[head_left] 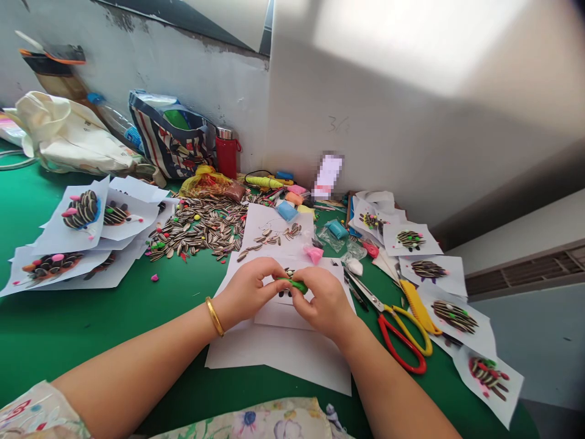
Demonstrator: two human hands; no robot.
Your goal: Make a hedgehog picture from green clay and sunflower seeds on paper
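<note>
Between the fingertips of my left hand [253,288] and my right hand [323,297] is a piece of green modelling clay [298,285]. Both hands pinch it just above white paper [283,347]. Under my fingers, a sunflower-seed figure on the paper shows only in part. A gold bangle [214,316] circles my left wrist. Just beyond my hands, loose seeds [269,238] lie on another white sheet. To the left of that sheet spreads a big heap of striped sunflower seeds [205,222] with small coloured bits among them.
Red-and-yellow scissors [402,335] and a yellow utility knife [417,305] lie right of my hands. Cards with seed figures [452,317] line the right edge; more cards [82,225] are stacked left. Clay packets [287,211], a red flask [226,155] and bags [171,137] stand along the wall.
</note>
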